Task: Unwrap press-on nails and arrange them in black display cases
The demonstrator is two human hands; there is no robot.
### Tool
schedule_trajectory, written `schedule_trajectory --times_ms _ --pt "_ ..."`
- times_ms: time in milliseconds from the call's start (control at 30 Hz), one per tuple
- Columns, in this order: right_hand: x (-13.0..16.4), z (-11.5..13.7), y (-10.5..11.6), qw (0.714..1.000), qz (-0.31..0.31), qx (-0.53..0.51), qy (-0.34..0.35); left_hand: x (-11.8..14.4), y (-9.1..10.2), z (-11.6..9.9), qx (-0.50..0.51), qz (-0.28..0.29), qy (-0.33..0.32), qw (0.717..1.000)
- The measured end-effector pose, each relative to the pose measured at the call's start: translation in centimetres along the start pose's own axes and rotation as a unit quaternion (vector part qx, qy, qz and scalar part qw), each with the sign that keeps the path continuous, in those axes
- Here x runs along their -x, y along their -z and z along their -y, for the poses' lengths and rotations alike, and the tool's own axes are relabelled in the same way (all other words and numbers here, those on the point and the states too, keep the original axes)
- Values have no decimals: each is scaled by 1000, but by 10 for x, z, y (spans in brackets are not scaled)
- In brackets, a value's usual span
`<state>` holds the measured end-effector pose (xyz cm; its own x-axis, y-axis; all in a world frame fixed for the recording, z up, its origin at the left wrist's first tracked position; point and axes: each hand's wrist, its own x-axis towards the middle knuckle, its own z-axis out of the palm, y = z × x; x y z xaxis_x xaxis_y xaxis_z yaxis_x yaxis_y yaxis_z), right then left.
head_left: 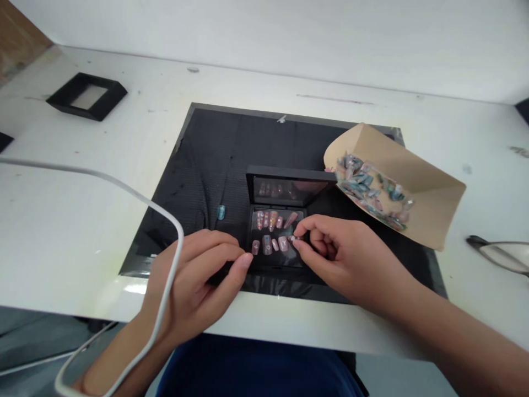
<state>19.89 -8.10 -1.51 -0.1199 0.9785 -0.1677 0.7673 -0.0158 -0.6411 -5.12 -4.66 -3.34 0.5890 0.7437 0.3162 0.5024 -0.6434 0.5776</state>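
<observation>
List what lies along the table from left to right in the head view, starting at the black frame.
Black frame → loose blue nail → left hand → open black case → right hand → paper tray of nails → scissors.
</observation>
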Motion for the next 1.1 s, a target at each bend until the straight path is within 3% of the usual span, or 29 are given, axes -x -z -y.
schedule_trajectory --times_ms 433,533,667,800,1000,1100 --pt "8 -3 7 997 66 46 1 -1 1 0 2 -5 9 1000" --pt "9 -3 6 998 54 45 0 0 2 -1 1 -4 6 1000" --pt "11 -2 9 999 20 -31 -10 -1 3 -1 -44 -28 -14 999" --pt "15 -5 15 991 44 -122 -24 -3 1 0 -67 -34 0 997" --pt "17 -8 15 980 104 -169 7 -4 3 -1 -70 -8 9 998" --pt "13 -7 15 980 101 -168 26 -4 5 -1 -61 0 1 998"
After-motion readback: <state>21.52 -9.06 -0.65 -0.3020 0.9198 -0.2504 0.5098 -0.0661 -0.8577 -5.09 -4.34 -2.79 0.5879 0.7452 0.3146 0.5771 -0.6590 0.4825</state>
